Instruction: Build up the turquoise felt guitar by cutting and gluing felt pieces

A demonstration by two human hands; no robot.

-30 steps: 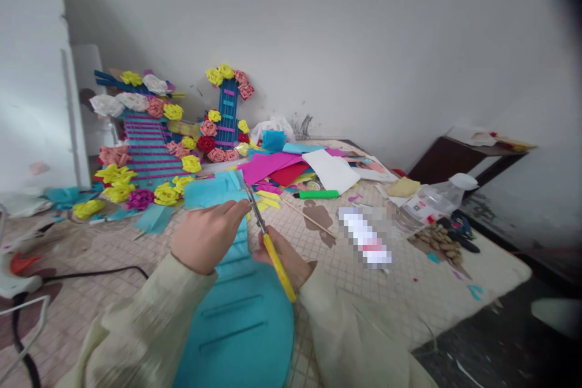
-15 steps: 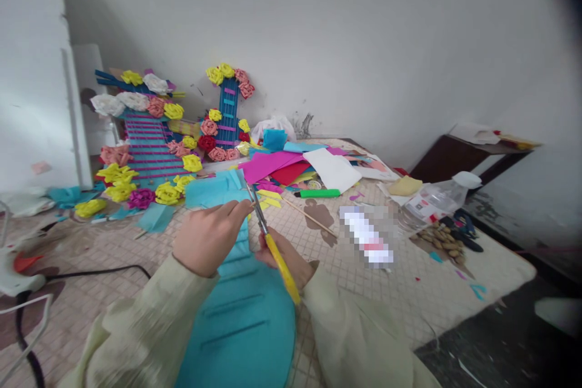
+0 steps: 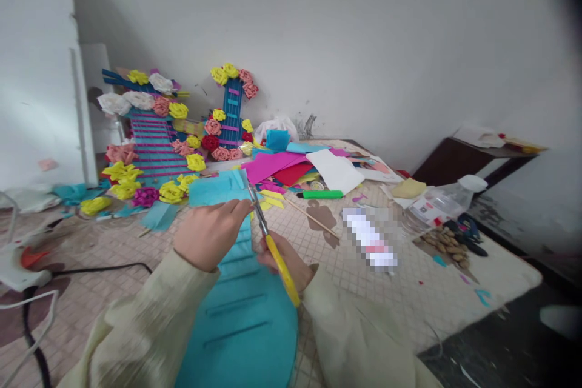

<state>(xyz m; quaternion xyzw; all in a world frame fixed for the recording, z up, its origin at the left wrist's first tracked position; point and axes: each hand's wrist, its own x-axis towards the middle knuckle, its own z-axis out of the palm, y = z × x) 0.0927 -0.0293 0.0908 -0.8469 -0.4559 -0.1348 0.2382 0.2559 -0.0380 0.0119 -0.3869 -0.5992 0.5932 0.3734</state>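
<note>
Panel (image 3: 240, 351), turquoise, rounded at near end w/ narrow neck running away, over table (image 3: 427, 291); dark slit-like lines across its face. Looks like paper or thin card: prob. light, a bit stiff, not slippery. Wide end prob. OK to steady by its rim; neck prob. easier to crease or tear, esp. near the lines, so best pinched flat, close to the blades.

Scissors (image 3: 282, 270), yellow handles, slim metal blades, at right side of panel's neck, tips toward its far end. Prob. rigid, fairly light; take by handles, keep fingertips off blades.

Right hand (image 3: 294, 262) by panel's right edge, fingers curled round handles, exact placement partly hidden. Left hand (image 3: 211, 233) over panel's neck, fingers drawn together, tips right beside blades; can't tell whether pinching paper or just pressing.

Beyond panel: turquoise sheet (image 3: 213, 190), can't tell if joined to neck; then magenta sheet (image 3: 268, 165), white sheet (image 3: 336, 171). Right of panel's neck: wooden stick (image 3: 313, 218), green marker (image 3: 322, 194). Beyond & left of panel: flower-trimmed model (image 3: 157, 145), petals prob. soft, crushable. Well left of panel: glue gun (image 3: 27, 279) w/ cord. Well right of panel: plastic bottle (image 3: 431, 203).
</note>
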